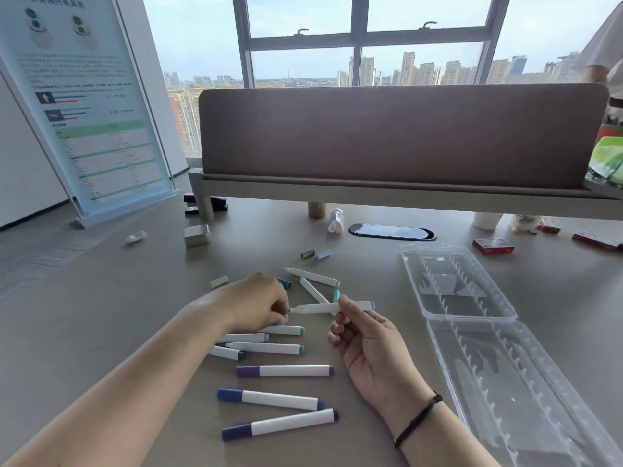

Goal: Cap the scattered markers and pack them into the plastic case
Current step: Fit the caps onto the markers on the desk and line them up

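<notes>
My right hand [364, 338] pinches an uncapped white marker [323, 307] with a lilac end, held level just above the desk, tip pointing left. My left hand [259, 303] is closed on a small lilac cap [286, 319] a short way from that tip. Three capped markers lie near me: one purple [285, 371] and two dark blue [269, 398] [279, 424]. Several uncapped white markers [266, 347] lie under and behind my hands. Loose caps [318, 254] sit farther back. The clear plastic case [472, 318] lies open and unfilled at the right.
A brown desk divider [401, 136] on a raised shelf closes the back. A small metal tin [197, 235], a white bottle [336, 221], red boxes [493, 245] and a cable port [391, 231] sit behind the markers. A standing poster [84, 106] is at the left.
</notes>
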Available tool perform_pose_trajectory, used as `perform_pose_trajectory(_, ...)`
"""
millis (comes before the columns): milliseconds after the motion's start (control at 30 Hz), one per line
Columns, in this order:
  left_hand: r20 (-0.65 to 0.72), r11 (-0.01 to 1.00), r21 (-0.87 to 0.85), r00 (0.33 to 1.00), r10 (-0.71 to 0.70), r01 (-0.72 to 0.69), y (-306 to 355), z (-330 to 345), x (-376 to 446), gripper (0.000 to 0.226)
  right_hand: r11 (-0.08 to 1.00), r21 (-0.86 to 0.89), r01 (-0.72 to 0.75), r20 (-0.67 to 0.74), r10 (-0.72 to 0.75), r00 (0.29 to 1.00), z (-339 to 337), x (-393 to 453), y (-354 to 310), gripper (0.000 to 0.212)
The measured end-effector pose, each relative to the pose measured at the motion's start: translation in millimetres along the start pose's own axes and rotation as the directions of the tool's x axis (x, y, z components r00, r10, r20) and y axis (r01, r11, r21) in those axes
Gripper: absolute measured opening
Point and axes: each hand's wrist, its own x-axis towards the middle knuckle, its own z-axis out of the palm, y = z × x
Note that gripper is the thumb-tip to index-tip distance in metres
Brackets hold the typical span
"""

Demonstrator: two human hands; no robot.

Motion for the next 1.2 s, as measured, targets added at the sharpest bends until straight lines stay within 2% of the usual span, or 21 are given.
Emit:
perform_pose_trajectory(100,-0.006,1.000,0.011,1.000,-0.004,0.004,-1.3,1.8,0.2,0.007,1.000,-0.008,-0.005,0.002,0.005,1.000,0.9,-0.8,0.0,0.020)
perform_pose_trajectory(200,-0.089,1.000,0.018,0.996,-0.004,0.006,-5.0,2.7,-3.3,0.011,1.000,-0.011,-0.012,-0.002,0.012,1.000,1.5,-1.4,-0.2,0.020)
perform_pose_trajectory(267,-0.203,0.995,-0.102,0.979,-0.029,0.008,-8.3,3.3,-10.5,0.010,1.000,-0.025,-0.014,0.003,0.014,1.000,1.6,-1.5,-0.9,0.020)
perform_pose_trajectory(333,-0.305,0.939,-0.344,0.946,-0.107,-0.005,-11.1,2.6,-20.9,0.006,0.999,-0.038,-0.015,0.017,0.015,1.000,1.4,-1.2,-1.4,0.018)
perform_pose_trajectory(400,-0.323,0.744,-0.663,0.926,-0.194,-0.075,-10.6,3.7,-35.8,0.004,0.999,-0.048,-0.014,0.029,0.016,0.999,1.0,-0.6,-1.1,0.015)
perform_pose_trajectory(467,-0.284,0.486,-0.864,0.925,-0.252,-0.133,-8.7,9.5,-51.4,0.005,0.998,-0.058,-0.014,0.035,0.016,0.999,0.6,-0.5,-1.0,0.013)
perform_pose_trajectory(500,-0.255,0.359,-0.922,0.929,-0.269,-0.149,-8.1,13.6,-58.1,0.007,0.998,-0.065,-0.013,0.036,0.015,0.999,0.8,-0.9,-1.0,0.013)
perform_pose_trajectory(567,-0.204,0.137,-0.976,0.937,-0.283,-0.171,-8.2,22.1,-66.4,0.027,0.997,-0.073,-0.011,0.038,0.014,0.999,1.8,-1.9,-1.2,0.013)
perform_pose_trajectory(633,-0.197,0.055,-0.980,0.935,-0.295,-0.189,-8.3,26.4,-68.7,0.045,0.997,-0.075,-0.013,0.030,0.015,0.999,3.0,-3.0,-1.4,0.011)
perform_pose_trajectory(767,-0.239,0.086,-0.971,0.916,-0.322,-0.223,-0.2,25.6,-68.4,0.028,0.999,-0.050,-0.013,0.034,0.015,0.999,6.1,-6.0,-1.6,0.005)
perform_pose_trajectory(900,-0.248,0.106,-0.968,0.924,-0.291,-0.226,3.1,26.4,-70.1,0.021,0.998,-0.069,0.001,0.037,0.002,0.999,7.7,-7.1,-1.2,0.014)
perform_pose_trajectory(1200,-0.289,0.185,-0.952,0.910,-0.298,-0.242,10.5,28.6,-68.7,0.021,0.992,-0.128,0.000,0.055,0.007,0.998,7.7,-9.8,-0.9,0.020)
